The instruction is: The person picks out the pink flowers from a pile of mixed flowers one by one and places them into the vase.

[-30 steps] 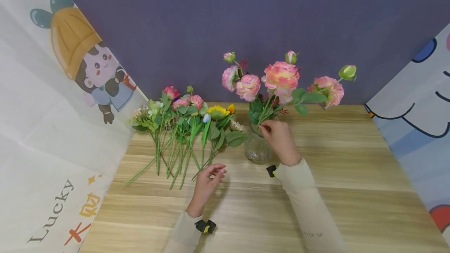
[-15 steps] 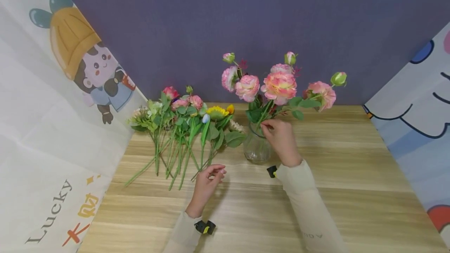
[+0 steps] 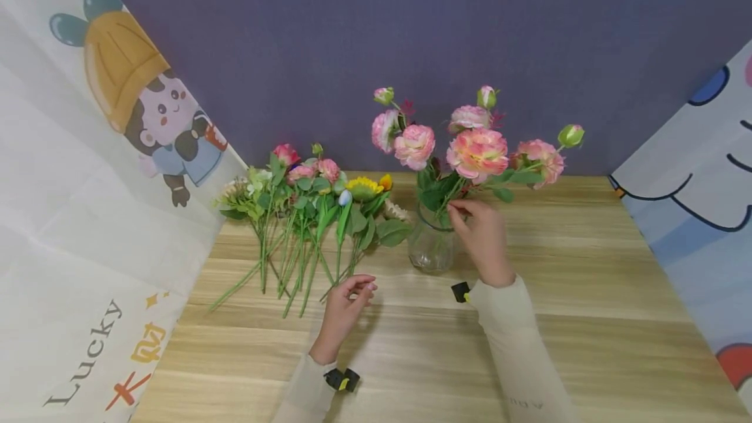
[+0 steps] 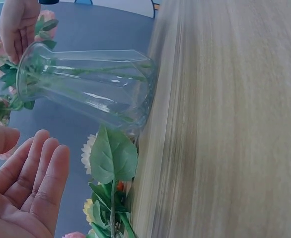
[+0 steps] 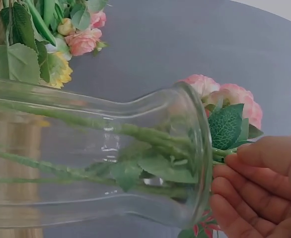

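Observation:
A clear glass vase (image 3: 431,250) stands on the wooden table, with several stems inside it and pink flowers (image 3: 414,146) spreading above its rim. My right hand (image 3: 480,234) is at the rim, where its thumb and forefinger pinch a green flower stem (image 5: 224,152) just outside the mouth. A large pink-orange flower (image 3: 478,154) leans over that hand in the head view. My left hand (image 3: 345,311) holds nothing and hovers over the table, left of and nearer than the vase. In the left wrist view its fingers (image 4: 48,183) are loosely extended, palm showing.
Left of the vase lie several loose flowers, among them a sunflower (image 3: 363,188), a white-blue tulip (image 3: 344,198) and a red-pink rose (image 3: 286,154), their stems (image 3: 302,273) pointing toward the person. A dark blue panel (image 3: 329,51) rises behind the wooden table (image 3: 587,318).
My right hand has shifted slightly right along the vase rim. The large pink-orange flower first swung left, then right and lower, and the rightmost flower and bud moved left. My left hand stayed put.

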### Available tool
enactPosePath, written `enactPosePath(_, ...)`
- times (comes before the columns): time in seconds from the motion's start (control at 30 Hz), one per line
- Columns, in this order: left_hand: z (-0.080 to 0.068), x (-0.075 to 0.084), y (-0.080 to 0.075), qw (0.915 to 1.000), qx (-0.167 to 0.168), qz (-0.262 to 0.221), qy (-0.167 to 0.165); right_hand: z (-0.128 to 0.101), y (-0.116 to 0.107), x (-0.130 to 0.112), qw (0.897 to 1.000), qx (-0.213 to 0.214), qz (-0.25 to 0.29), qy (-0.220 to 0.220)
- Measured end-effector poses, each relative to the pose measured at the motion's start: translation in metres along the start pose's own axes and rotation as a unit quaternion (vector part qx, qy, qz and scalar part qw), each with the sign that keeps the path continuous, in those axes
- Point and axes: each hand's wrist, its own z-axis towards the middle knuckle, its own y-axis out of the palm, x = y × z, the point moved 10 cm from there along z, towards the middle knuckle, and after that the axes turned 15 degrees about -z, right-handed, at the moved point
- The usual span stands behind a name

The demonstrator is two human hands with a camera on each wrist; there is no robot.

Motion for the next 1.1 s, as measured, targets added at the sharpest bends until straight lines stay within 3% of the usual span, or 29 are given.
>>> enactPosePath(0.33, -0.001, -0.003, 0.000, 0.9999, -0.009, -0.007, -0.006, -0.010, -0.013, 0.010, 0.998, 0.034, 0.044, 0.019)
enactPosePath(0.73, 0.001, -0.003, -0.001, 1.0000, -0.004, 0.000, -0.002, -0.024, -0.025, 0.035, 0.990, 0.075, 0.090, 0.073)
enactPosePath(1.1, 0.004, 0.006, -0.006, 0.9998, 0.001, 0.007, 0.017, -0.044, -0.018, 0.058, 0.980, 0.082, 0.134, 0.120)
